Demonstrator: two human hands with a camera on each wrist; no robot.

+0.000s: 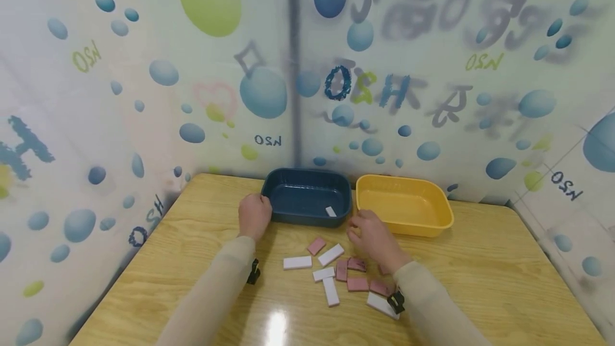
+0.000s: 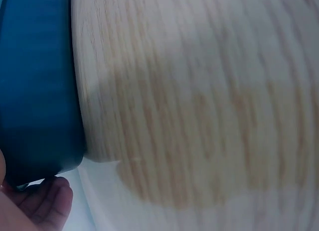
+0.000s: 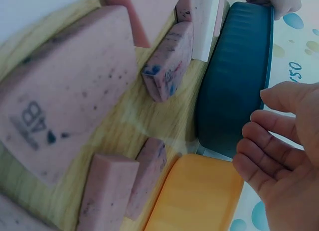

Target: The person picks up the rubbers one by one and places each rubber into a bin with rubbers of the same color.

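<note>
My left hand (image 1: 254, 217) grips the left end of the dark blue plastic tray (image 1: 307, 220); in the left wrist view its fingers (image 2: 56, 201) curl at the tray's rim. Close to the tray's right end is my right hand (image 1: 375, 236), its fingers relaxed and apart; whether the thumb touches the rim I cannot tell. Inside the blue tray lies one small white block (image 1: 330, 211). Pink erasers (image 1: 357, 284), one marked 4B (image 3: 75, 91), and white erasers (image 1: 297, 262) lie scattered on the table in front.
A yellow tray (image 1: 447, 218) stands just right of the blue one, with a narrow gap between them. Both sit on a wooden table (image 1: 192, 239) near its back edge. Behind hangs a printed curtain (image 1: 221, 143) with blue and green dots.
</note>
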